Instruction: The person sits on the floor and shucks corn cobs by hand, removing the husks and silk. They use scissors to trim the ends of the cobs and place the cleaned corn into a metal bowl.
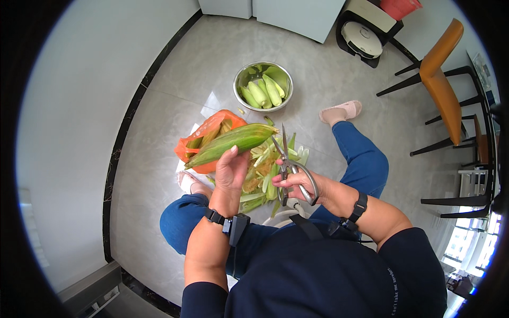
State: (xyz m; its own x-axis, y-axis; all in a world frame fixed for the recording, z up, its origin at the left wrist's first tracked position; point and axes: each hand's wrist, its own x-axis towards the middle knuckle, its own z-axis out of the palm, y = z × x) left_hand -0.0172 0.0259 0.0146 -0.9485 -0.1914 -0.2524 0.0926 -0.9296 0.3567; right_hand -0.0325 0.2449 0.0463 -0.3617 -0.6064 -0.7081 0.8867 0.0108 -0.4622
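Note:
My left hand [232, 169] holds an ear of corn in its green husk [234, 144], the stem end pointing right. In my right hand [298, 185] is a pair of metal scissors [284, 159], blades parted and pointing up, close to the stem end. Under the held ear lies an orange plastic bag [206, 127] with more unhusked corn inside. A heap of cut husks and corn silk [260, 177] rests on the floor below both hands. Beyond it stands a round steel bowl [289, 97] with several ears in pale green inner husk.
My slippered feet are on the floor [167, 119] either side of the heap. A wall is at the left. At the upper right stand a robot vacuum [362, 39] on its dock and an orange chair [443, 95] with black legs, beside a table.

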